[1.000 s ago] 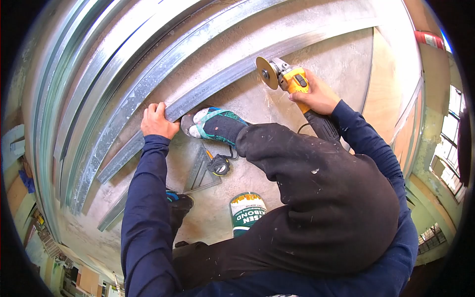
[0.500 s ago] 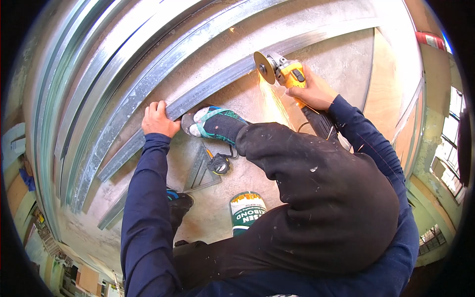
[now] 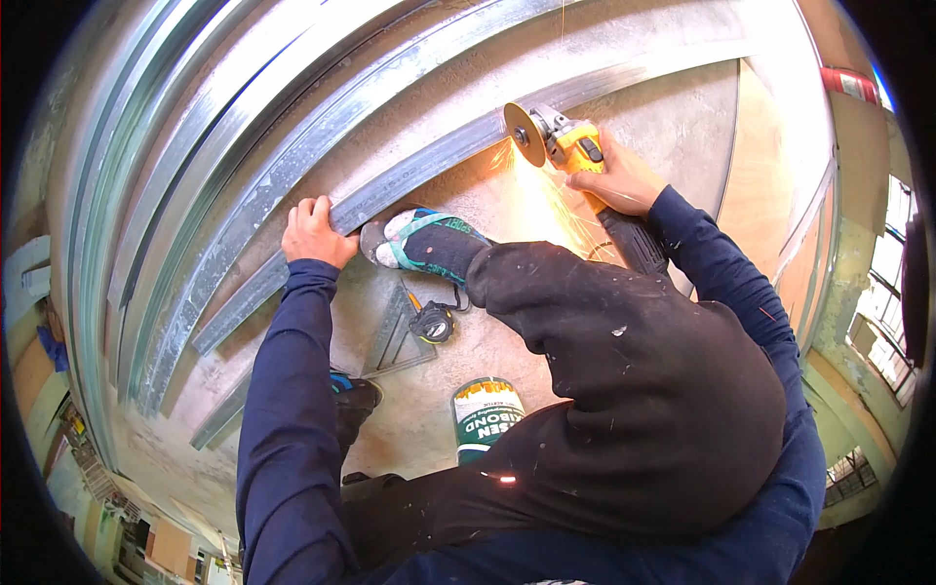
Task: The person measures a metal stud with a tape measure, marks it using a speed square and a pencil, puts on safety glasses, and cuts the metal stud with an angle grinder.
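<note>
My right hand (image 3: 624,175) is wrapped round the body of a yellow and black angle grinder (image 3: 582,148). Its disc (image 3: 526,136) meets the edge of a long metal profile (image 3: 419,168), and orange sparks (image 3: 546,200) spray down from there over the floor. My left hand (image 3: 315,233) grips the same profile further left, fingers over its top. Beside that hand, my sandalled foot (image 3: 429,241) is against the profile's lower edge.
More long metal profiles (image 3: 283,161) lie at the upper left. Below my foot are a tape measure (image 3: 432,323) and a triangular square (image 3: 398,341). A green and white can (image 3: 487,414) stands near my leg; plywood (image 3: 759,166) lies at right.
The grinder has moved up slightly to the profile's edge. The few faint sparks have become a broad bright spray. My left hand keeps its hold in nearly the same place.
</note>
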Action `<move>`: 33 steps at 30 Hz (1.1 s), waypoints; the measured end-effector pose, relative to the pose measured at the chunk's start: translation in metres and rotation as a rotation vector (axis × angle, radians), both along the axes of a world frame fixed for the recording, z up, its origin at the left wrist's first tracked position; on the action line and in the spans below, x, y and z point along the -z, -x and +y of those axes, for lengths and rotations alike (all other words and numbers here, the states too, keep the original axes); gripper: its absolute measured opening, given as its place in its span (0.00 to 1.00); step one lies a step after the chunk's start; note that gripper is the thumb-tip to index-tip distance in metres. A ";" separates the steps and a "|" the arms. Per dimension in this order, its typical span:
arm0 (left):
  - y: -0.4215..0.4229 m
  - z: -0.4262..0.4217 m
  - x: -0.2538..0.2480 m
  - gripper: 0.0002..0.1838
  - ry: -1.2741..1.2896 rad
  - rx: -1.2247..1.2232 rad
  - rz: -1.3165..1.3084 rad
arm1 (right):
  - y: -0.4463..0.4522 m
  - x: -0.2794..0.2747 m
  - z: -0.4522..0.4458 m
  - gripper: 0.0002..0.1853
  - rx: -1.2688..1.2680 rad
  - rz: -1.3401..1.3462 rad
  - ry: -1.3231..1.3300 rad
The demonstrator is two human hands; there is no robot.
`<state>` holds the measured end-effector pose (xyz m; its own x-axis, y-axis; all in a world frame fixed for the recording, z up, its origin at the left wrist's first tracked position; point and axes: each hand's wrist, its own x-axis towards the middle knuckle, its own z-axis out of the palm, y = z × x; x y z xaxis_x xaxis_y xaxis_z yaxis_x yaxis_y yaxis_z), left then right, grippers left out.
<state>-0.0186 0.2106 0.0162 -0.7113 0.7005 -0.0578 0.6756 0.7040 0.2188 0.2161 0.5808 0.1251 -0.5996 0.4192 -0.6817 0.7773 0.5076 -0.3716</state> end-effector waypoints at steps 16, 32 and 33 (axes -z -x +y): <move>0.001 0.000 -0.002 0.29 0.013 0.002 -0.015 | 0.006 -0.006 -0.001 0.52 -0.006 -0.137 -0.001; 0.000 0.002 -0.003 0.30 0.013 0.001 -0.011 | 0.021 -0.018 -0.003 0.43 0.024 -0.107 0.006; 0.000 0.002 -0.003 0.31 0.006 0.005 -0.007 | 0.020 -0.016 -0.002 0.43 0.007 -0.106 -0.001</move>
